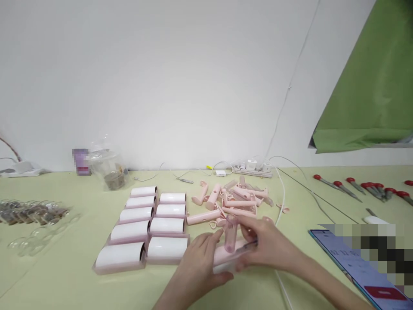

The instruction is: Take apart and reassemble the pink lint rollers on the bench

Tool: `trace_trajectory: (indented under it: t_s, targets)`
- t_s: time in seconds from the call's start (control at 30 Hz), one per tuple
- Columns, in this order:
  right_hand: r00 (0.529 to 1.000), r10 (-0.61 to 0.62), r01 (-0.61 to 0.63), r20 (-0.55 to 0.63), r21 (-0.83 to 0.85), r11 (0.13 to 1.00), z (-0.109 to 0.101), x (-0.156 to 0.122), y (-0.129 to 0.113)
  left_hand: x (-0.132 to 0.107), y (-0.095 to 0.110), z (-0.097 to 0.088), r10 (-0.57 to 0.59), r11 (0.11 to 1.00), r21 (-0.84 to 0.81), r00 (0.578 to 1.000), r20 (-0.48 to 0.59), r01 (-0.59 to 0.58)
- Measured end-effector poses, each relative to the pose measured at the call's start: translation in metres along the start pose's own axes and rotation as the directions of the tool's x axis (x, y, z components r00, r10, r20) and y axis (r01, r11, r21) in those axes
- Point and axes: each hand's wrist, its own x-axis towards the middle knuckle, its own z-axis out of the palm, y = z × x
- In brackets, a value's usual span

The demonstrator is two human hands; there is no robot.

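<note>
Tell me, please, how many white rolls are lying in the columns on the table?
9 white rolls: five in the left column, four in the right column, next to the left hand. Another could be hidden behind this hand.

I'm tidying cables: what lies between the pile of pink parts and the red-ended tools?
In the head view, a white cable and two thinner cords run across that stretch, and a small pink piece lies beside the white cable.

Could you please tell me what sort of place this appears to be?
Probably a small hand-assembly workspace: white rolls lie in two columns on the table, near a loose pile of pink plastic parts, with a power strip by the wall.
</note>
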Motion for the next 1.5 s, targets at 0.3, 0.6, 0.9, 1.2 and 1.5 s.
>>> trace_trajectory:
  t_s: [0.3,0.6,0.9,1.2,1.5]
  targets:
    - [0.905,-0.110,0.132,-0.412,0.025,0.991,0.007,-0.006,0.009,0.018,0.003,-0.014,-0.019,1.000,-0.024,0.994,-0.104,0.016]
    - [0.885,-0.074,0.282,-0.460,0.401,0.871,-0.016,-0.015,0.018,0.035,0.027,-0.041,-0.262,0.147,-0.877,0.873,0.411,0.457]
    - [0.920,0.315,-0.039,-0.234,0.744,0.667,0.029,-0.016,0.006,0.028,0.039,-0.001,-0.405,0.110,-0.931,0.871,0.278,0.349]
    - [0.957,0.286,-0.172,0.040,0.875,0.452,0.005,0.000,0.033,0.016,0.029,-0.023,-0.114,0.173,-0.894,0.910,0.398,0.412]
    - [0.920,0.260,-0.323,-0.294,-0.192,0.927,-0.029,0.092,0.066,0.024,0.015,-0.013,-0.332,0.169,-0.957,0.928,0.169,0.235]
